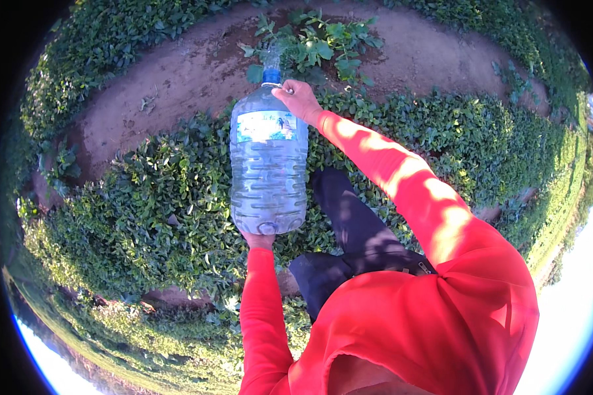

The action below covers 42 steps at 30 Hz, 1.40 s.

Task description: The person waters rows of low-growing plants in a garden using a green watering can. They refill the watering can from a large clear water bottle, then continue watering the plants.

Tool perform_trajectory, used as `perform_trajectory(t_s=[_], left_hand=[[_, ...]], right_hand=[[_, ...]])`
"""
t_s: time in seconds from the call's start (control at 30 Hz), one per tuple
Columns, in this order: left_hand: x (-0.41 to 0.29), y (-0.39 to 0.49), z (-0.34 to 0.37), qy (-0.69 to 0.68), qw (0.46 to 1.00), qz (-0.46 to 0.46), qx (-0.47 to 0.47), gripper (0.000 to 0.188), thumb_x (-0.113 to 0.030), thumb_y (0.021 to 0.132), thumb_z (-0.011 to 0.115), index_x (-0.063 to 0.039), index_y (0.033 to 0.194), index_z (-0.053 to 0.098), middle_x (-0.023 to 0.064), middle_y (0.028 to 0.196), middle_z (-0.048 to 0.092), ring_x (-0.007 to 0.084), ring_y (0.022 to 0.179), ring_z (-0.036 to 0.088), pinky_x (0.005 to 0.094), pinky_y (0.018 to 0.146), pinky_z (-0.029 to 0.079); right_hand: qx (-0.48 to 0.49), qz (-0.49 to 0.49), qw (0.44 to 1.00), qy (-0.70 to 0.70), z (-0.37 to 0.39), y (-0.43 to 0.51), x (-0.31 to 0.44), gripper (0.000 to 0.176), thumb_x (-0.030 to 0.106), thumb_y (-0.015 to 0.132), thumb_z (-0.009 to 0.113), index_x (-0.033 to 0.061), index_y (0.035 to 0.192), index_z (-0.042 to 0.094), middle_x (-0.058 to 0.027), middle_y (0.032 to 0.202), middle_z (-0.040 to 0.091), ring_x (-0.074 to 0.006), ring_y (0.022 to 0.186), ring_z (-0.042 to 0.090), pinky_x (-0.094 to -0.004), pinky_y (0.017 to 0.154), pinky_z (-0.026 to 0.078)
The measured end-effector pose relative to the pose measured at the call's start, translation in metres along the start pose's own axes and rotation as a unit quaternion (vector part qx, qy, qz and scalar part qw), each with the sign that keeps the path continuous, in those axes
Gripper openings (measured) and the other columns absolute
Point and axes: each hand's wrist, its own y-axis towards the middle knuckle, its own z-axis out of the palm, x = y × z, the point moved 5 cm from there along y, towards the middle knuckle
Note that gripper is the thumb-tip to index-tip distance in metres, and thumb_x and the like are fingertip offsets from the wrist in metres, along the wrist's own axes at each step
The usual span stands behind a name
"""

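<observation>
A large clear ribbed plastic water bottle (269, 173) lies out before me, its base towards me and its neck pointing away. My right hand (299, 101) grips at the shoulder of the bottle, by a pale ring or handle below the blue neck (272, 75). Under the base is my left hand (258, 240), mostly hidden, with the bottle resting against it. Past the blue neck a clear, glinting shape reaches to a leafy green plant (326, 47); whether it is water or plastic I cannot tell. Dark damp-looking soil surrounds the plant.
A dense row of low leafy bushes (163, 212) runs across beneath the bottle and around my dark-trousered legs (346, 212). Beyond it lies a curved strip of bare soil (178, 74), with another bushy row (113, 34) on its far side.
</observation>
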Motion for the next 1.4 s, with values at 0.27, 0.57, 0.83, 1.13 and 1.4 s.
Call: perform_trajectory(t_s=[0.27, 0.57, 0.83, 1.13, 1.4], left_hand=[[0.003, 0.043, -0.079, 0.22, 0.965, 0.145, 0.004, 0.073, -0.066, 0.097, 0.037, -0.017, 0.151, 0.044, 0.0074, 0.154, 0.045, 0.0334, 0.139, 0.043, 0.0564, 0.114, 0.036], [0.021, 0.02, -0.039, -0.003, 0.999, -0.018, -0.026, 0.07, -0.063, 0.099, 0.035, -0.017, 0.151, 0.044, 0.0075, 0.15, 0.049, 0.0324, 0.136, 0.047, 0.0547, 0.113, 0.039], [0.087, 0.029, 0.048, -0.055, 0.997, -0.043, -0.02, 0.07, -0.062, 0.097, 0.037, -0.015, 0.148, 0.048, 0.0088, 0.147, 0.052, 0.0344, 0.133, 0.05, 0.0558, 0.111, 0.041], [0.144, 0.061, 0.081, -0.06, 0.994, -0.077, -0.053, 0.073, -0.068, 0.093, 0.04, -0.02, 0.148, 0.048, 0.0072, 0.147, 0.052, 0.0327, 0.132, 0.052, 0.0556, 0.095, 0.054], [0.16, 0.074, 0.067, -0.057, 0.991, -0.09, -0.087, 0.083, -0.073, 0.089, 0.042, -0.022, 0.155, 0.037, 0.0103, 0.157, 0.037, 0.0386, 0.143, 0.037, 0.0648, 0.112, 0.035]], right_hand=[[0.015, -0.045, 0.999, -0.01, -0.001, -0.015, -0.014, 0.037, 0.027, 0.09, 0.074, 0.0056, 0.07, 0.051, 0.0003, 0.066, 0.052, -0.0085, 0.067, 0.047, -0.0291, 0.062, 0.041], [0.012, 0.035, 0.998, 0.051, -0.006, -0.017, -0.063, 0.035, 0.027, 0.088, 0.075, 0.0071, 0.071, 0.053, 0.0022, 0.066, 0.051, -0.0074, 0.064, 0.045, -0.0296, 0.06, 0.041], [-0.019, 0.059, 0.998, 0.006, -0.049, 0.044, -0.097, 0.037, 0.028, 0.089, 0.074, 0.0048, 0.069, 0.054, 0.0012, 0.063, 0.05, -0.0084, 0.064, 0.044, -0.0307, 0.06, 0.041], [-0.004, 0.029, 0.997, -0.071, -0.054, 0.125, -0.119, 0.037, 0.031, 0.089, 0.075, 0.0051, 0.069, 0.059, 0.0024, 0.065, 0.051, -0.0095, 0.065, 0.045, -0.0308, 0.061, 0.039], [-0.002, 0.067, 0.992, -0.105, -0.051, 0.142, -0.117, 0.038, 0.035, 0.088, 0.074, 0.0037, 0.072, 0.062, -0.003, 0.068, 0.058, -0.0126, 0.067, 0.05, -0.0323, 0.065, 0.043]])
